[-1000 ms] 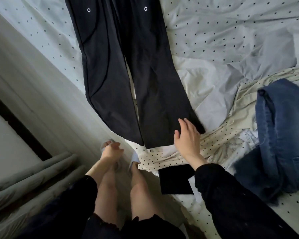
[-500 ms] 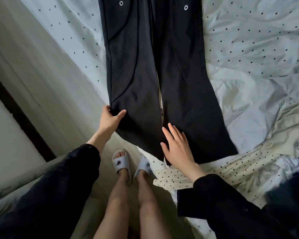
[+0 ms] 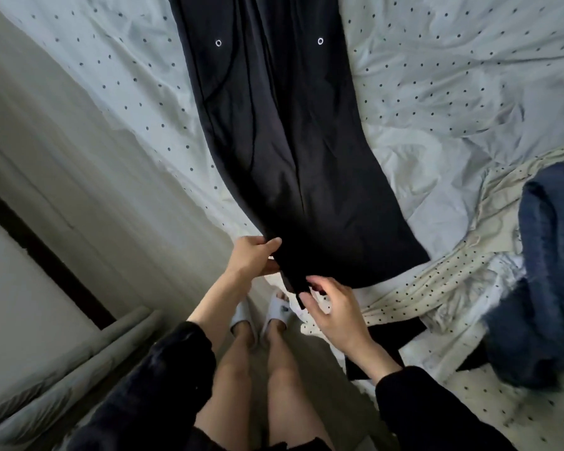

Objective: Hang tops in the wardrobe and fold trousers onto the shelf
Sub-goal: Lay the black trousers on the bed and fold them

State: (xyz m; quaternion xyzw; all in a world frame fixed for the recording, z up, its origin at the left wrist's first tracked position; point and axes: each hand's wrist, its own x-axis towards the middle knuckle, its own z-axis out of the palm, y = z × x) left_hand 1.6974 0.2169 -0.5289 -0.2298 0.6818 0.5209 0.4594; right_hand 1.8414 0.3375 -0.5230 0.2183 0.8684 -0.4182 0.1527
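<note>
Across the bed (image 3: pixel 469 76), on its dotted sheet, a pair of black trousers (image 3: pixel 284 141) lies spread lengthwise, the leg ends at the near edge and the waist cut off by the top of the frame. The left hand (image 3: pixel 251 258) pinches the near left leg end, thumb on top and fingers curled beneath the cloth. The right hand (image 3: pixel 332 307) hovers just beside the same hem with fingers loosely spread; its fingertips reach the cloth's edge but I cannot tell whether they have hold of it. By my reading the folding has barely started: the trousers are laid out with the legs side by side, no fold across the length is made, and the carry to the shelf remains. A blue garment (image 3: pixel 554 271) lies heaped at the right, not yet dealt with, and whether it is a top or trousers is hard to make out. Neither wardrobe nor shelf is in view.
</note>
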